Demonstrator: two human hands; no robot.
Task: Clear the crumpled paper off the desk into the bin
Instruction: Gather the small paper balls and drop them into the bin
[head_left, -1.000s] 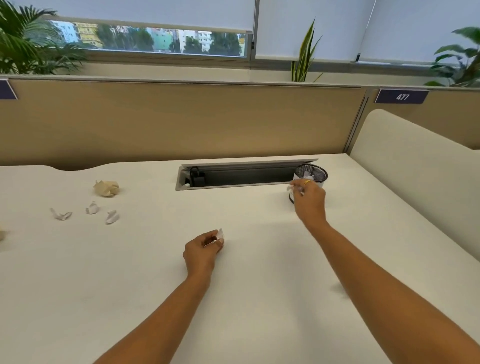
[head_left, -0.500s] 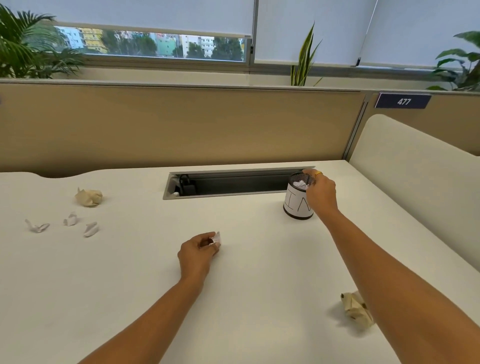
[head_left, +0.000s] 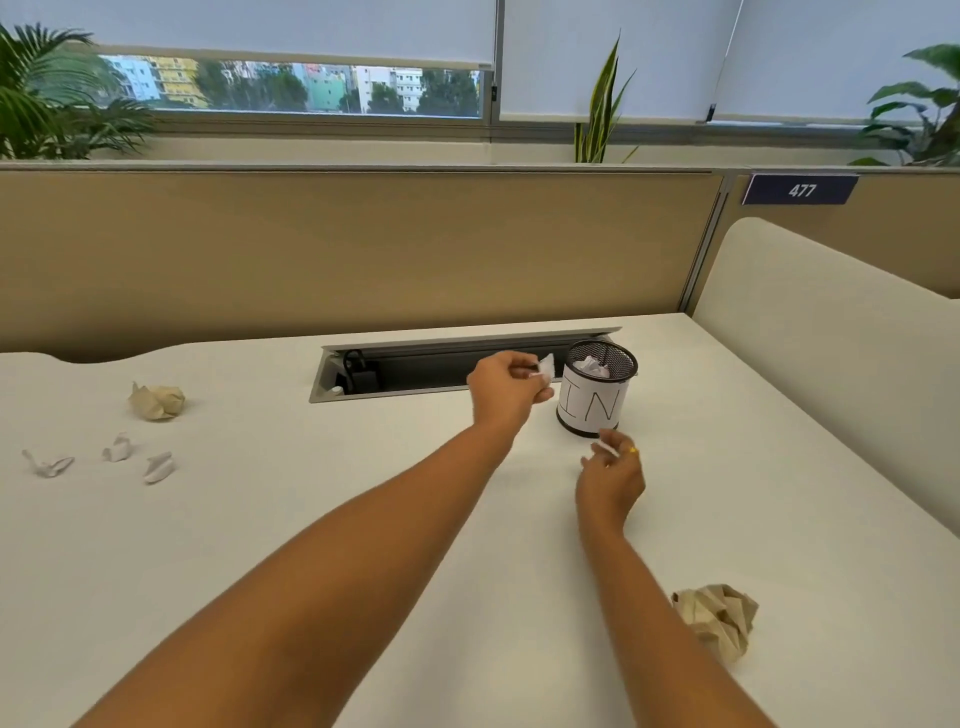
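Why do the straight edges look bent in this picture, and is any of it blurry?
Head view: the wide-angle lens bows the partition top and the desk edges; daylight from the window is soft, leaving faint shadows under the brown paper ball. The right hand looks slightly smeared, the left hand with its white scrap and the bin fairly sharp.

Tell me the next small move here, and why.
Probably carry the left hand a little further right over the bin and let go: it pinches a white paper scrap just beside the mesh rim, and the right hand looks empty.
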